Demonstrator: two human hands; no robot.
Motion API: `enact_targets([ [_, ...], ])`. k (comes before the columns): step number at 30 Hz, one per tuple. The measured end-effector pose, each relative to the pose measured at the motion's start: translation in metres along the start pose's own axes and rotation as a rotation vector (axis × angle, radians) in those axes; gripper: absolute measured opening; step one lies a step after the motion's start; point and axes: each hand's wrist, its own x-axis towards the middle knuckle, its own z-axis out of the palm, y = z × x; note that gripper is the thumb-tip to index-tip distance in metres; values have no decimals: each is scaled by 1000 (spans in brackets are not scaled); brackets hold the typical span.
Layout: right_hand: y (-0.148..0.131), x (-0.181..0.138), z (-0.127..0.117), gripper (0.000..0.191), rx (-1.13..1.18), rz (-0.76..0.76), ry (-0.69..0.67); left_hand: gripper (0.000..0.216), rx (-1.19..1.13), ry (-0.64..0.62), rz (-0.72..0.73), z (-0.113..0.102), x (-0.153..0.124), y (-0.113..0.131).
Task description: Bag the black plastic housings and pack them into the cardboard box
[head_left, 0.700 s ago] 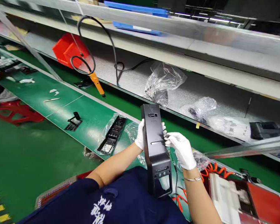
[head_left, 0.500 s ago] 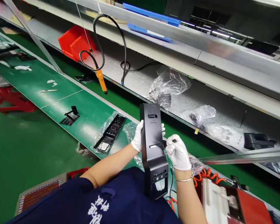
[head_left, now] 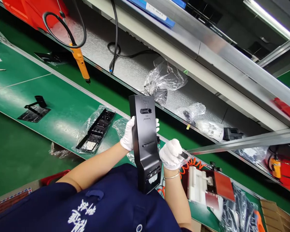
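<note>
A long black plastic housing (head_left: pixel 145 141) stands upright in front of me. My left hand (head_left: pixel 128 135), in a white glove, is wrapped round its left edge near the middle, fingertips showing on the far side. My right hand (head_left: pixel 171 154), also gloved, is closed just right of the housing around a small dark object (head_left: pixel 183 155) that sticks out of the fist; I cannot make out what it is.
A green conveyor belt (head_left: pixel 62 103) carries a bagged black frame (head_left: pixel 96 129) and a small black bracket (head_left: pixel 35 109). An orange electric screwdriver (head_left: pixel 80 62) hangs on a cable above. Plastic bags (head_left: pixel 163 82) lie on the metal shelf. A red and white fixture (head_left: pixel 207 187) sits at the right.
My right hand has drawn a little away from the housing's side and stays clenched. The view has swung right and downward; the housing stays upright in my left hand.
</note>
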Motion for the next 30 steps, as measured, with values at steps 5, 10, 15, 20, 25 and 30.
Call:
enact_targets([
  [5, -44, 21, 30, 20, -951, 15, 505, 71, -17, -11, -95, -2, 1, 4],
  [10, -76, 85, 48, 9, -2088, 253, 399, 67, -58, 22, -149, -5, 8, 1],
  [15, -58, 140, 25, 11, -2291, 507, -93, 67, -127, 22, -200, -15, 16, -8],
  [20, -39, 158, -9, 14, -2173, 517, -129, 61, -212, -56, -183, -23, 19, -11],
  [25, -30, 156, -26, 10, -2060, 415, 46, 67, -215, -63, -191, -23, 16, -9],
  [30, -24, 145, -30, 10, -1786, 391, 283, 72, -215, -120, -201, -23, 11, -7],
])
